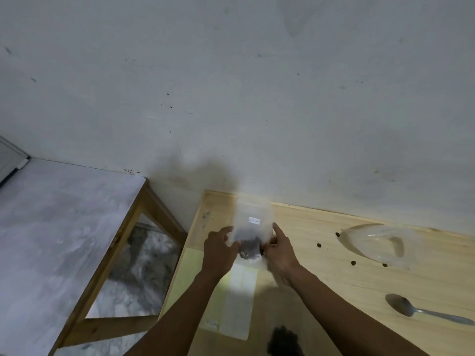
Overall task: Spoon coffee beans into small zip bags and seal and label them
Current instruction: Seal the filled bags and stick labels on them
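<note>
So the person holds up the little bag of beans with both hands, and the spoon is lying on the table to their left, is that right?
Not quite: the spoon lies on the table to their right, not their left. The head view shows it. The rest holds: the left hand and right hand hold up the little bag of beans.

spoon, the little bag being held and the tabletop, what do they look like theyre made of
Spoon: looks like metal, probably steel; grey with a dull sheen.
Zip bag: thin clear or frosted plastic; the coffee beans inside and the table behind show through it, and a small white label sits on it.
Tabletop: pale wood or wood-look board, matte, with visible grain lines.
</note>
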The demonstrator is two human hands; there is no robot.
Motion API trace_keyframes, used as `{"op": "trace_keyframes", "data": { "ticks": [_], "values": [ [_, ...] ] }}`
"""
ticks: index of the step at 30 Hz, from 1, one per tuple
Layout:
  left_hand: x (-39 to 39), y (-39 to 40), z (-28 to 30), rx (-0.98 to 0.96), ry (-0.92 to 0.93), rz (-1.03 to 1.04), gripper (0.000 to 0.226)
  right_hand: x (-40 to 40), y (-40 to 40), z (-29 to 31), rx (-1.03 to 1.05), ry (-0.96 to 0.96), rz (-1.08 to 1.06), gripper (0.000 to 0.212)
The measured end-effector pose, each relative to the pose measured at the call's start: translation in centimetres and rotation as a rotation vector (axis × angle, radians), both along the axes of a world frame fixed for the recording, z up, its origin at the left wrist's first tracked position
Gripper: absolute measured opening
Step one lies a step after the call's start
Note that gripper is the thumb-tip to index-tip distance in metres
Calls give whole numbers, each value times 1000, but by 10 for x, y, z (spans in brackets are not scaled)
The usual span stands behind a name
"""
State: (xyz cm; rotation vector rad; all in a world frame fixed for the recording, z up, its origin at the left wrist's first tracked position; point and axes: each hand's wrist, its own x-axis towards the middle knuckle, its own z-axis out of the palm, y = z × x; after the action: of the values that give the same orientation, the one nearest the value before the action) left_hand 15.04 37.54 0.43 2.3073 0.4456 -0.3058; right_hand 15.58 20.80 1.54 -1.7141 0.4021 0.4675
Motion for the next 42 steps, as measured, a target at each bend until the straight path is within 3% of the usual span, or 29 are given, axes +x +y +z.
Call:
{"op": "trace_keyframes", "data": {
  "ticks": [8, 13, 16, 18, 20, 23, 27, 32, 39, 42],
  "values": [
    [27, 0, -26, 67, 11, -96, 49, 36, 9, -33, -332, 46, 166, 74],
    [29, 1, -30, 51, 41, -87, 47, 40, 9, -39, -306, 66, 180, 64],
    [24, 1, -18, 27, 96, -35, 60, 33, -2, -39, -271, 41, 126, 50],
    [13, 1, -6, 53, 64, 29, 66, 19, -12, -20, -254, 16, 122, 55],
    [-4, 1, 4, 42, -56, 50, 58, 5, -26, -6, -260, 12, 114, 67],
    [-30, -2, 14, -41, -124, 21, 39, -21, -55, 0, -389, 11, 201, 60],
    [-60, -17, 15, -130, 19, -122, 22, -56, -84, 7, -572, 101, 345, 54],
    [-89, -44, 4, -220, 243, -245, 30, -100, -93, 6, -640, 263, 441, 60],
    [-108, -70, 4, -378, 343, -157, 37, -123, -87, -7, -404, 216, 131, 64],
    [-111, -68, 5, -455, 303, -37, 39, -127, -84, -7, -290, 190, -24, 31]
  ]
}}
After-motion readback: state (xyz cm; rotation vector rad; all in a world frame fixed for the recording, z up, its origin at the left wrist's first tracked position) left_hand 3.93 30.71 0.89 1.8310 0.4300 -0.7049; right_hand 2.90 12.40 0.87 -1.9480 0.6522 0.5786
